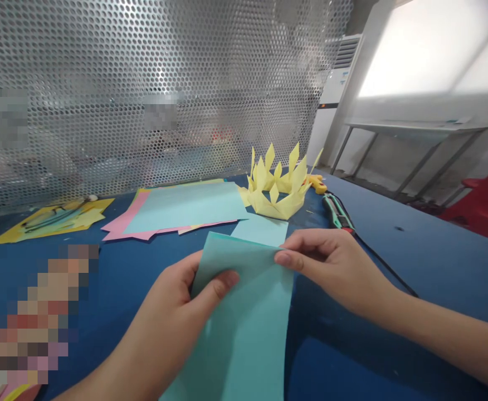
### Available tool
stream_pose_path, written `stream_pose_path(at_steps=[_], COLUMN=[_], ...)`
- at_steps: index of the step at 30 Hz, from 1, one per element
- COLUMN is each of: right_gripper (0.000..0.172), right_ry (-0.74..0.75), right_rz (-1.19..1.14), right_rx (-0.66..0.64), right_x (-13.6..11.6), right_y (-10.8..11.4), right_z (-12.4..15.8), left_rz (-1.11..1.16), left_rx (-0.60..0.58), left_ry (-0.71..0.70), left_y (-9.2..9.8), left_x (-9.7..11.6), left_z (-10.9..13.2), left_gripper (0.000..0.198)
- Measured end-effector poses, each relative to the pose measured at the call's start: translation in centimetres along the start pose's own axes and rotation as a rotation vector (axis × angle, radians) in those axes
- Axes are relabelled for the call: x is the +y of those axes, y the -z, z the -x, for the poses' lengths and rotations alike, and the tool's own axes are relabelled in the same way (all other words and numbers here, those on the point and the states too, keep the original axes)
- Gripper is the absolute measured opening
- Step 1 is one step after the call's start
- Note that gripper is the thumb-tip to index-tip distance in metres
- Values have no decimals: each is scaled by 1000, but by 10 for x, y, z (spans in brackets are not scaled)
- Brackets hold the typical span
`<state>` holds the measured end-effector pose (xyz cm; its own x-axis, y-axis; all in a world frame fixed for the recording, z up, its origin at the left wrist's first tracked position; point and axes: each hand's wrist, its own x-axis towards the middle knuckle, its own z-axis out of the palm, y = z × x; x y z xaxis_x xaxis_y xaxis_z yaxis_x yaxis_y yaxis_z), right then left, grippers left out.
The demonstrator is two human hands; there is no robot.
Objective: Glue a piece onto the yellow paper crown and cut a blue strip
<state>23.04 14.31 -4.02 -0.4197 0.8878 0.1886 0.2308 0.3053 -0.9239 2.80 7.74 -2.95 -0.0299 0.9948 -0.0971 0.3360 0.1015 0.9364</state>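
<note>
A long strip of light teal paper (260,328) runs from the front edge of the view toward the middle of the table. Its near part is lifted and folded over at the top. My left hand (189,295) grips the left side of the fold, thumb on the near face and fingers hidden behind. At the upper right corner of the fold, my right hand (319,259) pinches the paper between thumb and fingers. Just beyond the strip stands a pale yellow paper crown (279,195) with pointed, leaf-shaped tips.
Stacked blue and pink paper sheets (185,206) lie behind my left hand. Yellow paper pieces (55,217) are farther left. A teal utility knife (338,211), a yellow-orange tool (317,182) and a black cord (388,264) lie right. A perforated metal panel (144,83) borders the blue table (394,234).
</note>
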Motion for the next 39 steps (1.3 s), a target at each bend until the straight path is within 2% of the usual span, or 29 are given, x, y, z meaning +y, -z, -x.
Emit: stream_pose_path(at_steps=[6, 11, 13, 16, 19, 21, 24, 25, 26, 27, 28, 30, 31, 33, 35, 39], right_gripper=[26, 37, 38, 43, 51, 57, 52, 54, 61, 68, 73, 71, 67, 55, 43, 30], right_ry=[-18, -16, -30, -49, -58, -54, -80, -139, -252, -421, -506, -610, -631, -663, -684, -690], right_rz=[25, 81, 59, 93, 211, 338, 705, 822, 933, 1017, 1032, 1026, 1005, 962, 906, 730], right_rx=[-21, -11, -17, -100, -128, -8, 344, 438, 477, 430, 402, 309, 261, 171, 116, 116], right_x=[4, 1, 0, 1, 3, 6, 16, 21, 26, 31, 36, 44, 47, 51, 54, 57], right_y=[1, -1, -1, 1, 16, 34, 71, 84, 95, 105, 113, 121, 122, 121, 119, 122], right_z=[-1, 4, 4, -1, -13, -26, -45, -51, -56, -59, -62, -63, -63, -63, -63, -64], left_rz=[67, 58, 22, -72, -186, -291, -497, -581, -681, -797, -914, -1111, -1158, -1174, -1156, -1258], left_rx=[21, 41, 49, 39, 78, 83, -26, -69, -90, -85, -78, 7, -22, -160, -293, -439], left_ry=[102, 131, 121, 87, 59, 56, 123, 130, 111, 57, -38, -266, -383, -518, -508, -392], left_y=[2, 1, 1, 1, 2, 2, 1, 1, 0, 0, -1, -2, -2, -4, -5, -8], left_x=[2, 1, 0, -1, -3, -4, -10, -13, -17, -21, -26, -35, -38, -40, -37, -25], left_z=[-1, -2, -2, 0, 1, 0, 1, 1, 2, 3, 3, 4, 4, 3, 2, 1], left_gripper=[42, 47, 48, 49, 54, 57, 62, 65, 67, 67, 63, 48, 46, 50, 49, 49])
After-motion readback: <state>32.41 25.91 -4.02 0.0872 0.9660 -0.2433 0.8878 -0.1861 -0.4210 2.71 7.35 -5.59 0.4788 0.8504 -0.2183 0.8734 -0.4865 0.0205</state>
